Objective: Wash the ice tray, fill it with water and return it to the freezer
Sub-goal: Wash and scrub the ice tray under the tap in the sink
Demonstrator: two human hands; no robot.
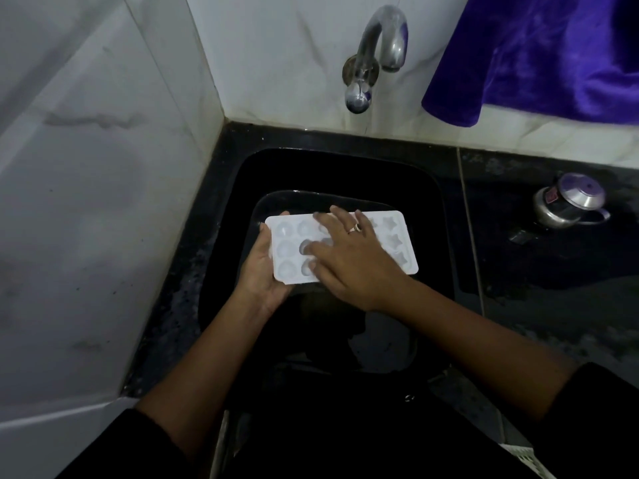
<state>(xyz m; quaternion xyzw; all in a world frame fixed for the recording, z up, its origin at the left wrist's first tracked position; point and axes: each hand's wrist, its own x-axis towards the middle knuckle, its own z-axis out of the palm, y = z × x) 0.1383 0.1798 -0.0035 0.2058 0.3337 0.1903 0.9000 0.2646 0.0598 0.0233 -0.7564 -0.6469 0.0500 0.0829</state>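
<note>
White ice tray (394,243) over sink (345,171). Left hand (262,271) gripped its 9 o'clock end; right hand (349,264) flat on cups, holding nothing. Washing step, likely. Next: rinse under 12 o'clock tap (380,39).

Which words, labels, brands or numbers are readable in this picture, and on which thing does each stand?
No text is readable here.
On the steel pot, a red label: too small and blurred to read.
The ice tray and the tap: no writing visible.
</note>
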